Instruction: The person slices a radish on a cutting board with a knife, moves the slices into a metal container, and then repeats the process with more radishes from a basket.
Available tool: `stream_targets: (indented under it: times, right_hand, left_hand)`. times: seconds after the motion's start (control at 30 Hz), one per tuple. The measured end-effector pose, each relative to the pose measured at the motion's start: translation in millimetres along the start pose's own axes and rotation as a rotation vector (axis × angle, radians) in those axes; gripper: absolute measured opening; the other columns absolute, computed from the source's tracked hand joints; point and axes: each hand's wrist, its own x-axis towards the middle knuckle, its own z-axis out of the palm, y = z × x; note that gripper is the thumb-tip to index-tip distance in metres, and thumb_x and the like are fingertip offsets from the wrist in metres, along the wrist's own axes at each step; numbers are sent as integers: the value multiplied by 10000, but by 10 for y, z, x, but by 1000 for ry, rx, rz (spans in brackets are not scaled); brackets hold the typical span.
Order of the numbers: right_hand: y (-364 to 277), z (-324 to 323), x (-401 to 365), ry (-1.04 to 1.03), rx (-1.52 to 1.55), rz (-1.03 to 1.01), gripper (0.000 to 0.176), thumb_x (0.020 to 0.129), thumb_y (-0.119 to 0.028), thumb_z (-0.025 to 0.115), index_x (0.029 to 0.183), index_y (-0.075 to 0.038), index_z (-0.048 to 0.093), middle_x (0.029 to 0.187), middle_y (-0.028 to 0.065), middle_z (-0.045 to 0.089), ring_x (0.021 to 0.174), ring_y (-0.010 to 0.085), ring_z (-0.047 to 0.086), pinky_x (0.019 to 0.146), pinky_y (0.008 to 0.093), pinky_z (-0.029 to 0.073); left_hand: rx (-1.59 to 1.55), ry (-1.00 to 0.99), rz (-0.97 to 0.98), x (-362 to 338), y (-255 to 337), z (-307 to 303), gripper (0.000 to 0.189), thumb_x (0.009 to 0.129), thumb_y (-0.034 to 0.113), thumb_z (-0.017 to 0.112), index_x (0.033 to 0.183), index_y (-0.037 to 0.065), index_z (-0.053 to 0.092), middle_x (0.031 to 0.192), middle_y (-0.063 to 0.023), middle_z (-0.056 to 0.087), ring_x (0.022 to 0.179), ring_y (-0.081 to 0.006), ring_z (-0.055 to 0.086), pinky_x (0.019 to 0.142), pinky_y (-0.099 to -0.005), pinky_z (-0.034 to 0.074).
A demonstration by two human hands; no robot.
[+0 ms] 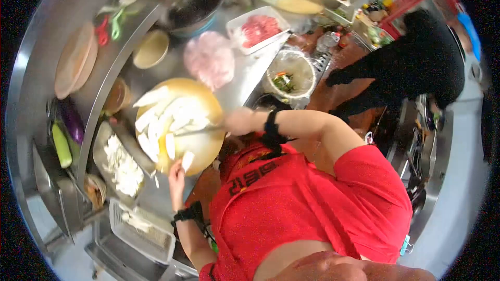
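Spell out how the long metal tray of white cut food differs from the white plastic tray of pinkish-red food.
The metal tray is grey and elongated; the plastic tray is white and stubbier. The metal tray holds white pieces, the plastic tray pinkish-red ones. Both are open-topped.

Narrow gap between cream bowl (151, 49) and pink bundle (209, 58), upper left; knife (199, 131), white slices (182, 112) obstruct round board (208, 151).

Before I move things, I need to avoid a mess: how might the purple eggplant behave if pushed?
The eggplant looks long and rounded, so it may roll, perhaps towards the green vegetable beside it. Its shiny skin could be slippery. It shows no sag, so it's probably fairly stiff.
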Motion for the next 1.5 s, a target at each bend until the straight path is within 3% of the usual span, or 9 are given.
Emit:
stream_targets:
  times: [0.2,0.27,0.33,0.43,0.53,0.83,1.2,1.33,1.5]
  right_hand:
    - [-152,57,-99,27,5,-11,227,791,-209,507,891,-61,648,809,156,664,755,321,657,657,437,527]
    - [-160,28,-97,-93,29,10,232,793,-196,493,917,-71,645,846,139,673,772,316,659,676,435,528]
    - [-147,-7,-100,-174,-46,-39,242,808,-208,491,927,-67,647,889,140,669,798,298,658,677,427,525]
    - [-191,-70,-61,-212,-86,24,446,857,-245,501,1299,-285,454,825,126,663,744,287,660,627,427,523]
    - [-131,24,-121,121,-5,-94,253,863,-239,508,1060,-83,535,670,172,616,606,342,620,520,457,487]
    - [-295,202,61,62,-184,-132,207,892,-232,469,995,-55,497,642,158,619,598,333,630,528,446,491]
    - [-307,89,99,-62,-217,-62,265,884,-204,460,1099,-51,482,699,158,638,634,331,639,546,455,503]
    - [-285,93,33,162,-177,-212,250,892,-260,501,1020,-45,502,597,140,601,524,306,608,465,418,479]
    - [-236,228,264,-49,-299,-152,414,863,-187,457,1255,-58,421,653,139,635,582,313,637,509,435,508]
  left_hand:
    - [392,162,68,135,-38,329,250,832,94,562,1074,55,610,1033,-126,616,922,-296,588,796,-378,466]
    - [731,331,538,124,61,409,253,794,121,607,1045,92,630,1068,-131,582,960,-348,551,820,-425,449]
    - [720,356,526,85,119,521,280,777,152,635,1052,102,630,1114,-108,563,1019,-337,529,858,-448,428]
    - [684,350,433,86,51,591,289,791,200,625,1069,119,625,1105,-105,577,1023,-322,535,876,-442,421]
    - [703,399,523,80,250,608,240,756,170,677,984,100,655,994,-80,612,931,-288,565,816,-377,442]
    - [688,695,570,42,132,893,169,759,132,671,915,80,633,972,-59,587,851,-251,545,779,-368,410]
    - [668,711,643,34,133,896,160,738,97,669,898,91,654,926,-53,577,808,-238,542,763,-363,403]
    - [716,740,566,3,130,900,208,732,68,641,937,95,663,913,-48,569,817,-247,543,737,-362,429]
    - [698,708,591,16,24,907,244,731,2,596,949,95,655,925,-66,568,807,-256,543,703,-358,450]
